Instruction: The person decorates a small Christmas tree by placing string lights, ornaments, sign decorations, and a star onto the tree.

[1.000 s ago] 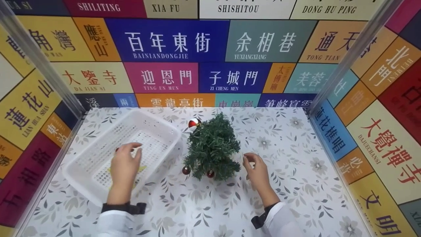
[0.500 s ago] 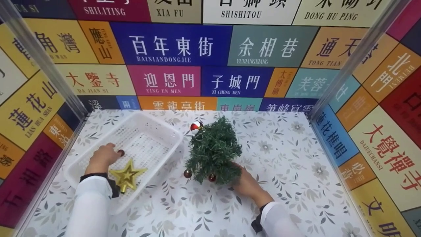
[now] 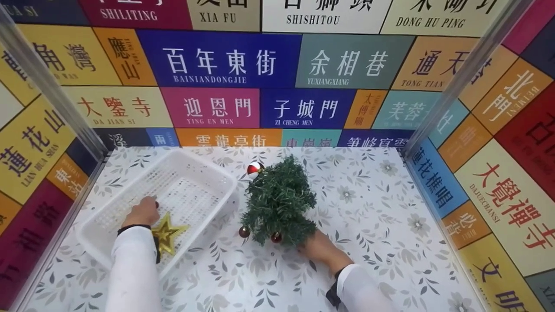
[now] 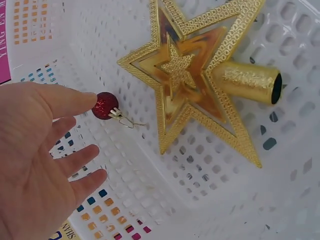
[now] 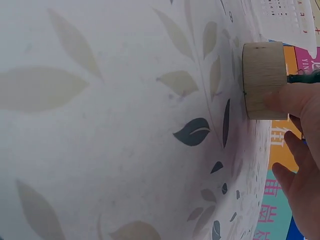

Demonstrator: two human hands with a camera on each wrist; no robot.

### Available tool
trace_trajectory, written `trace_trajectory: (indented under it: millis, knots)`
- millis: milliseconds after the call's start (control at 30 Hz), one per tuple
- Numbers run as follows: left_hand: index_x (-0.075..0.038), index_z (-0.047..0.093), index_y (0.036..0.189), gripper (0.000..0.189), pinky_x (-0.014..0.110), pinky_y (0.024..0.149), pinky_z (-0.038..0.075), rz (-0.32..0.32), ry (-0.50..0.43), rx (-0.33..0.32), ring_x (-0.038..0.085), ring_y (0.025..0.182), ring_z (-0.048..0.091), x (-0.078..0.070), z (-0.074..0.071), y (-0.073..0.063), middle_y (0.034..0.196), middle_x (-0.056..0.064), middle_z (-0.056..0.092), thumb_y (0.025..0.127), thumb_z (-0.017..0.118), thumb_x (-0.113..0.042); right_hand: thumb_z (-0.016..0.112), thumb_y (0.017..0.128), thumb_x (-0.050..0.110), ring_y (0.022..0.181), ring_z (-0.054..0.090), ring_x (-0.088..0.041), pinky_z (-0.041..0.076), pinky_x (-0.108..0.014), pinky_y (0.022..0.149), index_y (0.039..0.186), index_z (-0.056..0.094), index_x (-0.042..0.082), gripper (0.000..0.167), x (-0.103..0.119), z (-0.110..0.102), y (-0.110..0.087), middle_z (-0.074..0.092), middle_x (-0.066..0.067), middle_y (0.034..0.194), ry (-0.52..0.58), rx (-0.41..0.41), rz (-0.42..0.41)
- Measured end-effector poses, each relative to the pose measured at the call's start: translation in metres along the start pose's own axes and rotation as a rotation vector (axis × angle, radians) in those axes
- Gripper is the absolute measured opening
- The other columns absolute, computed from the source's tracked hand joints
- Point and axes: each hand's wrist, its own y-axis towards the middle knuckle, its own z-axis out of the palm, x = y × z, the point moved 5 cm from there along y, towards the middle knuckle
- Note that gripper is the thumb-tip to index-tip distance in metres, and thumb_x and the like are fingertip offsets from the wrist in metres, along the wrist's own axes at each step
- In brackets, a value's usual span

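Note:
A small artificial Christmas tree (image 3: 279,197) stands on a round wooden base (image 5: 262,65). My right hand (image 3: 323,249) reaches under its lower right branches, thumb on the base and index finger hidden behind it. In the white plastic basket (image 3: 217,173), my left hand (image 4: 45,155) is at a red glitter bauble (image 4: 106,106), thumb tip against it and the other visible fingers loosely extended. Whether a hidden finger pinches the bauble cannot be told. Beside that hand lies a gold star topper (image 4: 185,70), its tube pointing away from the bauble.
On the tree hang a red-and-white ball (image 3: 255,170), a brownish bauble (image 3: 244,232) and a dark red bauble (image 3: 276,237). Patterned walls (image 3: 225,63) with printed signs enclose the floral tabletop (image 3: 360,208) at the back and sides.
My left hand has moved lower into the basket, first uncovering the star, then coming up to the red bauble. My right hand has gone from beside the tree to its base.

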Motion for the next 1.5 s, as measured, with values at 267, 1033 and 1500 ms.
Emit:
trace_trajectory:
  millis: [267,1033,1500]
  knots:
    - [0.010,0.022,0.134,0.042,0.058,0.095,0.023,0.011,0.107,0.030,0.052,0.118,0.020,-0.002,0.011,0.012,0.136,0.034,0.013,0.094,0.028,-0.003,0.062,0.080,0.021,0.093,0.055,-0.027,0.045,-0.040,0.079,0.116,0.057,0.009,0.038,0.002,-0.003,-0.001,0.056,-0.013,0.108,0.043,-0.015,0.013]
    - [0.007,0.055,0.104,0.026,0.051,0.061,0.046,-0.101,0.225,-0.093,0.040,0.078,0.056,0.020,0.014,0.023,0.093,0.032,0.054,0.092,0.034,-0.002,0.059,0.076,0.016,0.115,0.041,-0.035,0.036,-0.041,0.094,0.119,0.048,-0.012,0.052,0.042,0.003,-0.013,0.041,-0.020,0.130,-0.269,-0.133,-0.180]
    - [0.011,0.057,0.099,0.026,0.043,0.064,0.047,-0.202,0.239,-0.093,0.029,0.079,0.058,0.016,0.009,0.023,0.091,0.026,0.060,0.092,0.036,-0.001,0.060,0.075,0.020,0.091,0.054,-0.034,0.046,-0.042,0.076,0.087,0.065,-0.006,0.029,0.051,0.006,-0.015,0.054,-0.019,0.112,-0.414,-0.220,-0.221]
